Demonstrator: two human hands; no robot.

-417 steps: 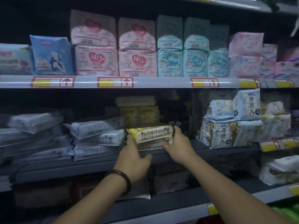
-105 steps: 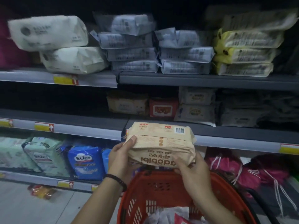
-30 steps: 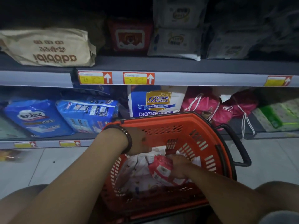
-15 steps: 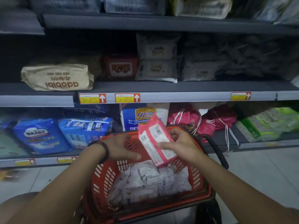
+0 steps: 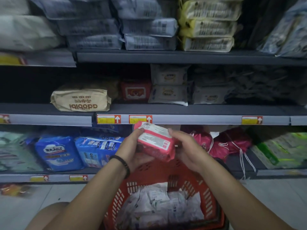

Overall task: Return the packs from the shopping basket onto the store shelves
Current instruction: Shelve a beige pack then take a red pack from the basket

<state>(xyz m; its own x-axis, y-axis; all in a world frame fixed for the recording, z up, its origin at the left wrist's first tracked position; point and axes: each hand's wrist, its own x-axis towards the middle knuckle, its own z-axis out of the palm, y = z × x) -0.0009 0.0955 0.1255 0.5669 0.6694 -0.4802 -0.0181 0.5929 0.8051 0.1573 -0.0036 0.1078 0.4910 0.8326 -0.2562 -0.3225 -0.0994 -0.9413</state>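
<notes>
Middle shelf: beige pack, red pack, white packs

Shop aisle — stocked shelves, price tags on rails, packaged goods, red shopping basket.

The pink pack, lately standing upright between my fingers, now lies tilted flatter, raised higher above the basket.

Head camera looks forward and down, close to the shelves.
</notes>
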